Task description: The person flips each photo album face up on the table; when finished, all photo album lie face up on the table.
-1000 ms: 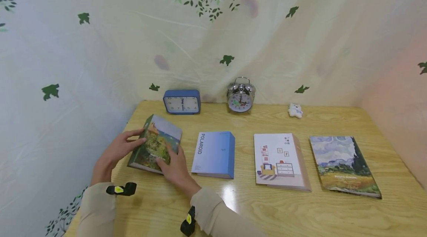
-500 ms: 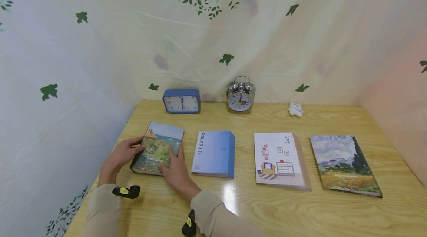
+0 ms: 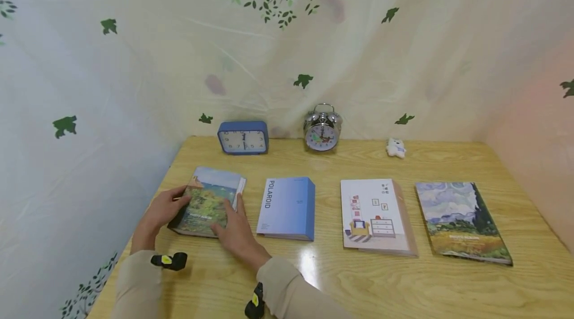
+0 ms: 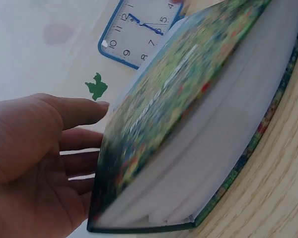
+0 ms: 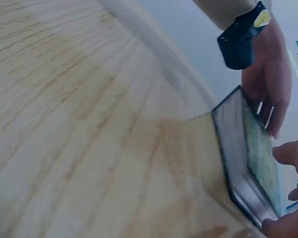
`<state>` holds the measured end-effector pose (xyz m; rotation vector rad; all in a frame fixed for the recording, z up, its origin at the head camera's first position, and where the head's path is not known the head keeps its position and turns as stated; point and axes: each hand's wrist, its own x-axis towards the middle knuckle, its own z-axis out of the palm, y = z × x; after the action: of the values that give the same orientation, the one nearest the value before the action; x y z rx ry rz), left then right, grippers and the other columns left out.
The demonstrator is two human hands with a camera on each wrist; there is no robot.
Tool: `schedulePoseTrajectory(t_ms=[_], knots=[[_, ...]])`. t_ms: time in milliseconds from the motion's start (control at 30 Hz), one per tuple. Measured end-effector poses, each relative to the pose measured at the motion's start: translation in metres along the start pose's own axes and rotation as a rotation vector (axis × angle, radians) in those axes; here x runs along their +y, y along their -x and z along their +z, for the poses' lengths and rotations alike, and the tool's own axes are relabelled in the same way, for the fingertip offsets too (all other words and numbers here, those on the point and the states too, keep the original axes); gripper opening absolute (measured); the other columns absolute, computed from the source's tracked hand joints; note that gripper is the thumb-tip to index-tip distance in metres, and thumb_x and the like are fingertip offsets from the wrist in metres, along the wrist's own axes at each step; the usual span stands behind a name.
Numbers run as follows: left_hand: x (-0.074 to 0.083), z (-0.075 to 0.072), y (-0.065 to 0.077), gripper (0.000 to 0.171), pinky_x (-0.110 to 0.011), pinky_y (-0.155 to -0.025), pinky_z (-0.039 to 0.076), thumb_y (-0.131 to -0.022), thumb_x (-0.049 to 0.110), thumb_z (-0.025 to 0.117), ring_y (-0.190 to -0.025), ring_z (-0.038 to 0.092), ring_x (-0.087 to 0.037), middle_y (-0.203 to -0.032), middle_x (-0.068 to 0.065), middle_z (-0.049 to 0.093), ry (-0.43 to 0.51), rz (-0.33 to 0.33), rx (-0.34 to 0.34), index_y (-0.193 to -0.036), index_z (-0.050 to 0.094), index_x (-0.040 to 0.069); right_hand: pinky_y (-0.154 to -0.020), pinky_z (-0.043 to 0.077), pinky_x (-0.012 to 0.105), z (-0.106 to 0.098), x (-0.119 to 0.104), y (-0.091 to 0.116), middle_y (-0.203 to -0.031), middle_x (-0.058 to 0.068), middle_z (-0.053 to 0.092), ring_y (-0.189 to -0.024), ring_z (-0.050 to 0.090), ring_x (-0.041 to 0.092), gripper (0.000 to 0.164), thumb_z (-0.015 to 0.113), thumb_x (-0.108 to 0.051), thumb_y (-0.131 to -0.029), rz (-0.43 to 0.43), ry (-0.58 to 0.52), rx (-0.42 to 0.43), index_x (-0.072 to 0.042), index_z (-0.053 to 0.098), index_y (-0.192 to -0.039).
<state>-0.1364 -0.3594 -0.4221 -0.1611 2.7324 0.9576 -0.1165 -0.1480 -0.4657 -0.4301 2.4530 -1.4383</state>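
Note:
A thick photo album [image 3: 208, 204] with a painted garden-and-sea cover lies at the left of the table. My left hand [image 3: 163, 209] holds it at the spine side; in the left wrist view the thumb reaches the cover edge and the fingers lie along the spine. At the opposite side, my right hand [image 3: 237, 232] grips the near right corner, its thumb by the cover and its fingers at the page edge. The album's white pages [image 4: 208, 134] show between the covers. The right wrist view shows part of the right hand [image 5: 293, 188] beside it.
To the right lie a blue POLAROID album [image 3: 286, 207], a white illustrated album [image 3: 369, 214] and a landscape-cover album [image 3: 462, 222]. Behind stand a blue clock [image 3: 243, 138], a silver alarm clock [image 3: 322, 129] and a small white bear figure [image 3: 396, 148]. Cloth walls enclose the wooden table [image 3: 358, 289].
The album has come down from a tilted pose to lie flatter, first shifting nearer, then slightly left. Its right page edge now shows. Both hands stay on it.

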Motion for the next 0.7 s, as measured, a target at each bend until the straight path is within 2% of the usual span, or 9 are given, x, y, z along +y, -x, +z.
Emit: schedulePoseTrajectory(t_ms=[133, 233, 367, 433, 500, 567, 700], knots=[[0.003, 0.002, -0.002, 0.070, -0.064, -0.100, 0.035, -0.103, 0.041, 0.037, -0.130, 0.031, -0.055, -0.146, -0.037, 0.027, -0.084, -0.011, 0.064, -0.148, 0.020, -0.008, -0.110, 0.034, 0.050, -0.012, -0.003, -0.001, -0.161, 0.012, 0.002, -0.146, 0.018, 0.032, 0.067, 0.056, -0.034, -0.096, -0.030, -0.037, 0.012, -0.013, 0.026, -0.152], [0.010, 0.003, -0.004, 0.068, -0.066, -0.101, 0.032, -0.103, 0.040, 0.038, -0.131, 0.028, -0.055, -0.146, -0.038, 0.027, -0.103, 0.022, 0.170, -0.147, 0.023, -0.010, -0.108, 0.036, 0.052, -0.026, -0.008, -0.002, -0.161, 0.012, 0.003, -0.146, 0.017, 0.033, 0.065, 0.055, -0.032, -0.097, -0.061, -0.069, 0.040, -0.011, 0.027, -0.152], [0.027, 0.004, -0.003, 0.062, -0.066, -0.103, 0.030, -0.103, 0.036, 0.042, -0.132, 0.030, -0.052, -0.145, -0.035, 0.031, -0.050, 0.110, 0.320, -0.145, 0.031, -0.008, -0.108, 0.036, 0.052, -0.049, -0.012, -0.007, -0.161, 0.012, 0.006, -0.146, 0.019, 0.033, 0.064, 0.056, -0.031, -0.097, -0.085, -0.064, 0.102, -0.011, 0.028, -0.151], [0.036, 0.007, -0.002, 0.060, -0.065, -0.101, 0.033, -0.102, 0.036, 0.043, -0.129, 0.036, -0.051, -0.145, -0.032, 0.034, -0.006, 0.147, 0.355, -0.145, 0.033, -0.005, -0.110, 0.034, 0.052, -0.062, -0.013, -0.009, -0.161, 0.011, 0.008, -0.145, 0.020, 0.033, 0.064, 0.056, -0.031, -0.097, -0.083, -0.056, 0.141, -0.012, 0.030, -0.151], [0.045, 0.010, -0.003, 0.060, -0.063, -0.099, 0.037, -0.102, 0.039, 0.043, -0.125, 0.042, -0.049, -0.144, -0.030, 0.037, 0.047, 0.173, 0.358, -0.145, 0.035, -0.002, -0.111, 0.032, 0.053, -0.076, -0.012, -0.009, -0.160, 0.011, 0.011, -0.145, 0.021, 0.033, 0.063, 0.057, -0.031, -0.096, -0.081, -0.054, 0.181, -0.013, 0.032, -0.150], [0.053, 0.015, -0.003, 0.060, -0.060, -0.099, 0.040, -0.101, 0.040, 0.042, -0.125, 0.044, -0.047, -0.145, -0.027, 0.038, 0.096, 0.180, 0.330, -0.146, 0.035, 0.001, -0.111, 0.031, 0.054, -0.089, -0.010, -0.008, -0.160, 0.012, 0.013, -0.144, 0.022, 0.034, 0.062, 0.058, -0.029, -0.095, -0.074, -0.070, 0.219, -0.012, 0.034, -0.149], [0.066, 0.026, -0.005, 0.059, -0.053, -0.106, 0.038, -0.101, 0.039, 0.044, -0.134, 0.038, -0.042, -0.147, -0.023, 0.039, 0.167, 0.183, 0.260, -0.146, 0.036, 0.002, -0.112, 0.030, 0.054, -0.108, 0.001, -0.004, -0.159, 0.012, 0.015, -0.144, 0.023, 0.034, 0.062, 0.060, -0.027, -0.093, -0.056, -0.063, 0.283, -0.011, 0.036, -0.148]])
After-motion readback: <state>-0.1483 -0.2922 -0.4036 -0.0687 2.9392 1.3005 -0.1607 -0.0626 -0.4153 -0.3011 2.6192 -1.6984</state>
